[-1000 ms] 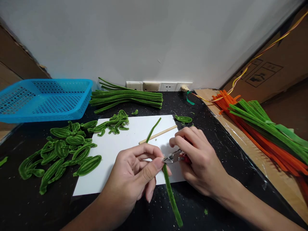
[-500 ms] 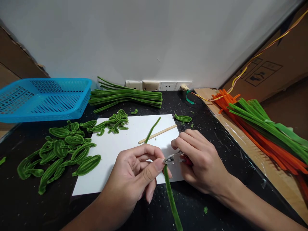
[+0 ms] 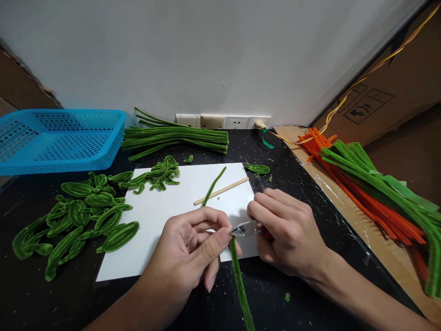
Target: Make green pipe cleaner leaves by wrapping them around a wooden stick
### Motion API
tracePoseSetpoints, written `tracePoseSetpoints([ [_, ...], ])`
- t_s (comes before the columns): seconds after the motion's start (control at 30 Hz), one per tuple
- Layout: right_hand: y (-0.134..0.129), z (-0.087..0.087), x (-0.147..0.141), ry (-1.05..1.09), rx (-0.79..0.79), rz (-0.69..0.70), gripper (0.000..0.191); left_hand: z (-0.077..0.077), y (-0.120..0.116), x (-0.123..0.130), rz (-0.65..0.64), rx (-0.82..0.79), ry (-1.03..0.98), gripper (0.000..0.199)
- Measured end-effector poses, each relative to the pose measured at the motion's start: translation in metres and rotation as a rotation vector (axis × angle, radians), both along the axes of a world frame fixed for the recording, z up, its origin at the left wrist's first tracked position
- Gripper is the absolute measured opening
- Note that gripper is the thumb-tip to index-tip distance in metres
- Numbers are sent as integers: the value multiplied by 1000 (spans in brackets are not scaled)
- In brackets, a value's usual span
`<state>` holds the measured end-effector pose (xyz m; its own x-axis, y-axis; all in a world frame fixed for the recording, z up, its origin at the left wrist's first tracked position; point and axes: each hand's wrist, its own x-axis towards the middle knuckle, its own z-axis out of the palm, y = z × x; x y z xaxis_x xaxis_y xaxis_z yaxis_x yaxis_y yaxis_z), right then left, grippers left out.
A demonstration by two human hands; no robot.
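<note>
My left hand (image 3: 196, 248) pinches a fuzzy green stem (image 3: 241, 285) between thumb and index finger; one end hangs down toward the bottom edge, and a green length also sticks up beyond the fingers. My right hand (image 3: 287, 232) is closed around small metal pliers (image 3: 244, 228), whose handles are mostly hidden in the fist. The pliers' tip touches the stem at my left fingertips. Under both hands lies a white sheet (image 3: 161, 207), with a thin wooden stick (image 3: 222, 191) on it.
Looped green leaf shapes (image 3: 99, 199) are piled at left. A blue basket (image 3: 69, 142) stands behind them, beside a bundle of green stems (image 3: 175, 139). Orange stems (image 3: 375, 202) and green stems (image 3: 379, 179) lie at right. A cable (image 3: 344, 99) runs from the wall sockets (image 3: 237, 122).
The whole view has shifted slightly, so most things sit further left. The pliers' jaws appear turned a little, and my right hand has rotated slightly. Both hands keep their holds.
</note>
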<state>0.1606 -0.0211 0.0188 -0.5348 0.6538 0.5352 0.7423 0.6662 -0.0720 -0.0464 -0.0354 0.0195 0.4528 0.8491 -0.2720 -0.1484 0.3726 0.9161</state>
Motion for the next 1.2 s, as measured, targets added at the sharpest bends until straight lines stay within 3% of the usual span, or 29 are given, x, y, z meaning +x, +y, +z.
tracePoseSetpoints([
  [0.23,-3,-1,4,-27,-8,11,15,4,1,1,-10,0,-11,43],
  [0.47,-4,-3,5,-21,-66,19,14,-2,0,-2,-3,-12,-11,37],
  [0.8,5,-3,6,83,-255,-138,14,0,2,-1,38,-31,-24,36],
  [1.03,6,-3,2,-31,-407,-278,15,3,2,0,45,-39,-33,35],
  [1.2,7,-8,0,-99,-461,-294,16,6,3,-1,104,-8,-31,34],
])
